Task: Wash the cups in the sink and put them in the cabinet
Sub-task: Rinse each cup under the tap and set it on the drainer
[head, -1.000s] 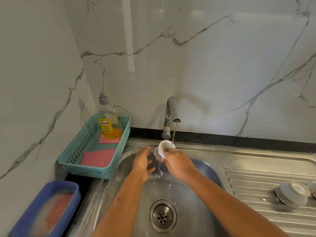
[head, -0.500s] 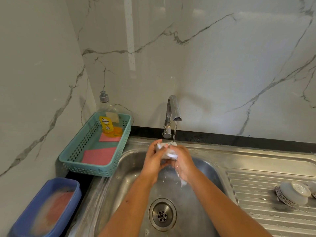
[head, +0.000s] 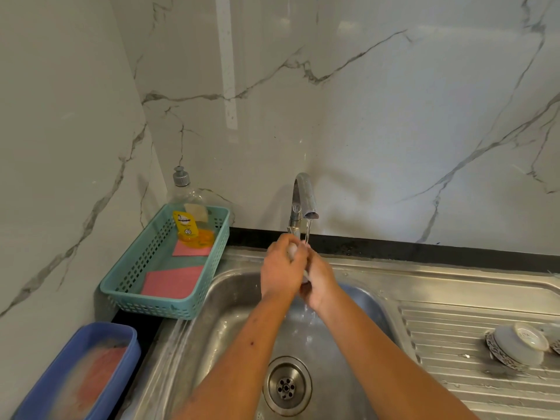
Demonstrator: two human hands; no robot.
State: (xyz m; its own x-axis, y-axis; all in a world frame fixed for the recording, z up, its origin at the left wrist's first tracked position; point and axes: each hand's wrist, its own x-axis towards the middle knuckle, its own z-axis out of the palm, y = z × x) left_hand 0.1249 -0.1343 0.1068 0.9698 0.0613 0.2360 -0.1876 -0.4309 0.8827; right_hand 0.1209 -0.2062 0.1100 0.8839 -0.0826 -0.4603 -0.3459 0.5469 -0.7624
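A small white cup (head: 292,251) is held under the running tap (head: 304,201), above the steel sink (head: 242,328). My left hand (head: 281,268) wraps over it from the left, and my right hand (head: 318,278) grips it from the right. Only slivers of the cup show between the fingers. Water falls from the hands into the basin. Another white cup with a dark patterned rim (head: 515,347) lies upside down on the draining board at the right.
A teal basket (head: 136,286) left of the sink holds a soap bottle (head: 188,219) and pink cloths (head: 172,281). A blue tub (head: 45,386) sits at the bottom left. The drain (head: 286,388) is in the basin floor. Marble walls close the back and left.
My left hand came from beside the cup onto it. Both hands now close round the cup and have risen nearer the tap's spout.
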